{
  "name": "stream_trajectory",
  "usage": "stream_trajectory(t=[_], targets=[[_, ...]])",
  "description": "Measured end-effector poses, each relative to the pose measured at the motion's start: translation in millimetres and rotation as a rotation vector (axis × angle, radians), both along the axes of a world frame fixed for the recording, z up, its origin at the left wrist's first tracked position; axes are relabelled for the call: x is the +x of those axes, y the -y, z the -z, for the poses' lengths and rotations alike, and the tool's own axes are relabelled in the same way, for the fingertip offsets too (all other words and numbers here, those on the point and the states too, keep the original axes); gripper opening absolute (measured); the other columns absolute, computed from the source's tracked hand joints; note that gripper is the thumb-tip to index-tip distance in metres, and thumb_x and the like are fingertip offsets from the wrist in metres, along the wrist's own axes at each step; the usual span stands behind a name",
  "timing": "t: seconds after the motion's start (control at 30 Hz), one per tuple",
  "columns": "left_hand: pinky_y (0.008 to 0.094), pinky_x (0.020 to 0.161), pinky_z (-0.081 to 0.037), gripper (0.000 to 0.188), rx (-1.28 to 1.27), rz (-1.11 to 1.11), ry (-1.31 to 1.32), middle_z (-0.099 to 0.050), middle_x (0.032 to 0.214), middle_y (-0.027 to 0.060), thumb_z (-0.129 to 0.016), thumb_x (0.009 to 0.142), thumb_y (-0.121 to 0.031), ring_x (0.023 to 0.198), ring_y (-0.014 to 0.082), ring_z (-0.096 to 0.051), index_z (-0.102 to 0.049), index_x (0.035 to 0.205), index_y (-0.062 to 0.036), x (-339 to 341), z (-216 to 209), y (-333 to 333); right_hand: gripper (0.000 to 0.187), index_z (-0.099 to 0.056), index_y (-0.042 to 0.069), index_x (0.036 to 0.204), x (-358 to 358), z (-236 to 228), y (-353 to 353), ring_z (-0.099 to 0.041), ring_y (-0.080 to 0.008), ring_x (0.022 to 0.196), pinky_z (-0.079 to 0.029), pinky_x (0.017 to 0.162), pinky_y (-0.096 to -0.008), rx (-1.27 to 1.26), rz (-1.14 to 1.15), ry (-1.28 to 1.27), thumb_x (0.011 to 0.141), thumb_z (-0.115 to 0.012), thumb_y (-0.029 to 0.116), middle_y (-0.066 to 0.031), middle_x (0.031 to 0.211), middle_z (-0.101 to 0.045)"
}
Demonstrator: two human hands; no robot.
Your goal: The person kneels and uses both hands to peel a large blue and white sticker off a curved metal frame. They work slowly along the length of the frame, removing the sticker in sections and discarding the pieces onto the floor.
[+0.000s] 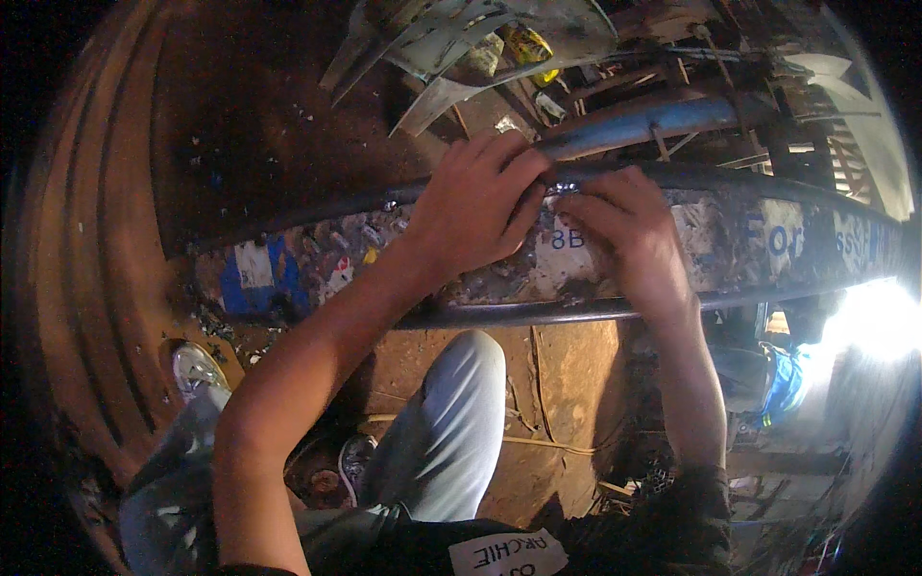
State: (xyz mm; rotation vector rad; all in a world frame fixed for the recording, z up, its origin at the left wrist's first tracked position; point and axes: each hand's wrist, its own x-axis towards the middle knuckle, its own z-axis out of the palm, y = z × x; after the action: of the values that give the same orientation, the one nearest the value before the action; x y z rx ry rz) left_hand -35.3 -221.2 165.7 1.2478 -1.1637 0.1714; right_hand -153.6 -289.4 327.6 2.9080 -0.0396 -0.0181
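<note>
From the head camera, looking down, we see both our hands meet at the top edge of a long curved rim (317,269), a worn band plastered with torn, peeling stickers in blue and white that arcs across the picture from left to right. Our left hand (475,206) lies over the rim's upper edge with fingers curled and pressed together, seemingly steadying the band. Our right hand (615,230) sits just beside it, touching, its fingertips (569,204) drawn in as if pinching a small shiny piece (562,188) at the edge; what that piece is we cannot tell. The hands appear to be held close so one can brace while the other works the small spot between them.

The rim rests above our knee in pale trousers (451,422), with a light shoe (197,370) on the reddish dirt floor (567,384) below. A thin yellow cord (538,444) trails across the ground. Behind the rim lie a blue pipe (643,125) and bent grey metal sheets (461,48) among wooden scraps. The room is dim, with hard glare at the right.
</note>
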Motion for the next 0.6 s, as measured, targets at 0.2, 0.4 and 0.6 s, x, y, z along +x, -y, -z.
stream_trajectory(t=[0.2, 0.4, 0.6], targets=[[0.0487, 0.083, -0.045, 0.031, 0.006, 0.029, -0.002, -0.055, 0.103, 0.0180, -0.064, 0.081, -0.016, 0.095, 0.0389, -0.054, -0.058, 0.109, -0.0052, 0.9, 0.9, -1.7, 0.026, -0.067, 0.010, 0.100, 7.6, -5.9, 9.6, -0.058, -0.0284, 0.097, -0.049, 0.085, -0.0396, -0.054, -0.118, -0.126, 0.075, -0.060, 0.011, -0.0073, 0.098, -0.062], [0.0489, 0.083, -0.045, 0.031, 0.014, 0.008, 0.002, -0.056, 0.105, 0.0175, -0.064, 0.081, -0.018, 0.095, 0.0386, -0.055, -0.058, 0.109, -0.0055, 0.4, 1.7, -1.0, 0.028, -0.065, 0.010, 0.102, 10.6, -5.5, 20.5, -0.057, -0.0302, 0.098, -0.049, 0.087, -0.0401, -0.054, -0.148, -0.232, 0.075, -0.058, 0.010, -0.0077, 0.100, -0.060], [0.0465, 0.081, -0.045, 0.030, 0.032, -0.003, 0.009, -0.058, 0.103, 0.0141, -0.066, 0.079, -0.017, 0.094, 0.0339, -0.056, -0.058, 0.106, -0.0082, 0.6, 0.2, -1.4, 0.028, -0.065, 0.009, 0.101, 10.7, -13.4, 18.6, -0.056, -0.0329, 0.101, -0.048, 0.088, -0.0415, 0.072, -0.039, -0.251, 0.074, -0.060, 0.007, -0.0101, 0.104, -0.060]])
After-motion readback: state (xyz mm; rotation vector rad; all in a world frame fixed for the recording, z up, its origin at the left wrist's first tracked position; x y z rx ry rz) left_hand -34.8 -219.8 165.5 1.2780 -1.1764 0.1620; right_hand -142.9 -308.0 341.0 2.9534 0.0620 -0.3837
